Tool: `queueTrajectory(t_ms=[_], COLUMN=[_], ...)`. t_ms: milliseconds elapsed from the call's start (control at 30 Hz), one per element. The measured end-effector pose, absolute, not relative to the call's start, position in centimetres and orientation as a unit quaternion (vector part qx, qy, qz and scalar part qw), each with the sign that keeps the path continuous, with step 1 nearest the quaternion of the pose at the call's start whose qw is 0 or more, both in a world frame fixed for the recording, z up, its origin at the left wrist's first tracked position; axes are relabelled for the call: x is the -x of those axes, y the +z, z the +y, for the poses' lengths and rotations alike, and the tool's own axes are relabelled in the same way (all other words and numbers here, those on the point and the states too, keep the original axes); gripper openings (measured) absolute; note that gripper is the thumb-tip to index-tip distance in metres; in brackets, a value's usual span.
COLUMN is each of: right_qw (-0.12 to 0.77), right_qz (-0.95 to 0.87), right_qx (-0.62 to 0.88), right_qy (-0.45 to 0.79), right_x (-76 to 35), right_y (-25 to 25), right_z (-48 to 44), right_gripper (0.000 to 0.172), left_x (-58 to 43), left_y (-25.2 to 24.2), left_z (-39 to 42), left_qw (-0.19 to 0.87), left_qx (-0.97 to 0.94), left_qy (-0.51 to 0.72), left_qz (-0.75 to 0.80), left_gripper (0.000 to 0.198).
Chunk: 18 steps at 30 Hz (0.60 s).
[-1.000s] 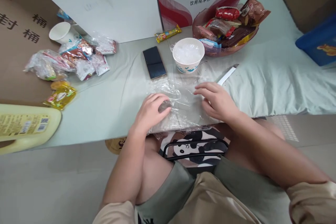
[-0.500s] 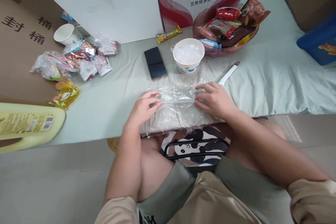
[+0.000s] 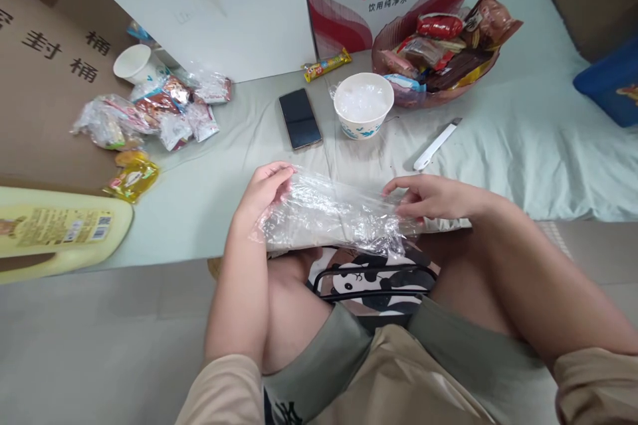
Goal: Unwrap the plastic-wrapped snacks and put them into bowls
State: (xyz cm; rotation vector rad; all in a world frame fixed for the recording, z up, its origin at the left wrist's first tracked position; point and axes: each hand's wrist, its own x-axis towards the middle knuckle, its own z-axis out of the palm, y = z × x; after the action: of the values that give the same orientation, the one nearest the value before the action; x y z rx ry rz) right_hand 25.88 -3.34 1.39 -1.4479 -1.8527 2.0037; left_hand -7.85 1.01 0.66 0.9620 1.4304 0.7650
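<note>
A crumpled sheet of clear plastic wrap point(image 3: 331, 219) hangs between my hands just above the table's near edge. My left hand point(image 3: 262, 194) pinches its left end with curled fingers. My right hand point(image 3: 429, 198) pinches the right end, thumb against fingertips. The wrap sags a little in the middle. Behind it stands a white paper bowl point(image 3: 363, 105) covered with clear film. A black phone point(image 3: 300, 119) lies left of the bowl.
A white-handled knife point(image 3: 436, 143) lies right of the bowl. A brown bowl of packaged snacks point(image 3: 438, 56) sits at the back right, loose snack bags point(image 3: 149, 113) and a paper cup point(image 3: 132, 64) at the left. A yellow jug point(image 3: 54, 229) lies at the left edge. A panda stool point(image 3: 371, 279) shows below.
The wrap lay flat on the table under both hands. Both hands have gathered it, pinched its ends and lifted it toward me off the table edge.
</note>
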Motion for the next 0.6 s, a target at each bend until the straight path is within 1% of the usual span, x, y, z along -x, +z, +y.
queueTrajectory(t_ms=[67,100,133,233,267,300,333,367,400,433,500,533,567,600], right_qw=[0.001,0.014,0.051,0.241,0.294,0.325,0.332,0.313,0.272,0.22,0.128,0.107,0.107,0.127], right_qz=[-0.623,-0.639,-0.655,-0.672,-0.672,-0.677,-0.686,-0.694,-0.701,-0.704,-0.698,-0.686,-0.67,-0.65], right_qx=[0.488,0.506,0.535,0.608,0.599,0.57,0.525,0.47,0.416,0.37,0.313,0.3,0.297,0.302], right_qy=[0.611,0.578,0.531,0.347,0.32,0.332,0.38,0.446,0.512,0.565,0.632,0.654,0.672,0.685], right_x=[-26.5,-26.8,-27.0,-26.5,-26.0,-25.2,-24.4,-23.5,-22.6,-21.8,-20.7,-20.4,-20.3,-20.3], right_y=[1.3,1.2,1.1,0.5,0.3,0.0,-0.2,-0.4,-0.5,-0.5,-0.3,-0.1,0.0,0.1], right_z=[-3.3,-3.3,-3.3,-3.2,-3.1,-3.0,-2.9,-2.8,-2.8,-2.8,-2.9,-3.0,-3.1,-3.2], right_gripper=[0.052,0.049,0.045,0.039,0.038,0.039,0.041,0.046,0.048,0.046,0.03,0.026,0.027,0.03], left_x=[7.6,7.5,7.4,6.7,6.4,6.0,5.6,5.2,4.8,4.6,4.5,4.7,4.9,5.0], left_y=[0.6,0.6,0.5,0.3,0.2,0.1,0.0,0.0,0.1,0.2,0.4,0.6,0.7,0.7], left_z=[1.4,1.5,1.5,1.5,1.4,1.4,1.3,1.2,1.2,1.2,1.3,1.4,1.5,1.6], left_qw=[0.59,0.591,0.593,0.609,0.62,0.633,0.646,0.658,0.667,0.675,0.692,0.702,0.712,0.72], left_qx=[-0.421,-0.428,-0.435,-0.461,-0.471,-0.483,-0.497,-0.51,-0.521,-0.529,-0.526,-0.516,-0.501,-0.483], left_qy=[0.301,0.292,0.286,0.272,0.26,0.247,0.234,0.223,0.216,0.213,0.218,0.226,0.242,0.264], left_qz=[0.62,0.619,0.615,0.585,0.571,0.553,0.531,0.507,0.486,0.468,0.444,0.435,0.428,0.424], left_gripper=[0.018,0.018,0.019,0.024,0.026,0.028,0.029,0.03,0.032,0.033,0.04,0.047,0.056,0.067])
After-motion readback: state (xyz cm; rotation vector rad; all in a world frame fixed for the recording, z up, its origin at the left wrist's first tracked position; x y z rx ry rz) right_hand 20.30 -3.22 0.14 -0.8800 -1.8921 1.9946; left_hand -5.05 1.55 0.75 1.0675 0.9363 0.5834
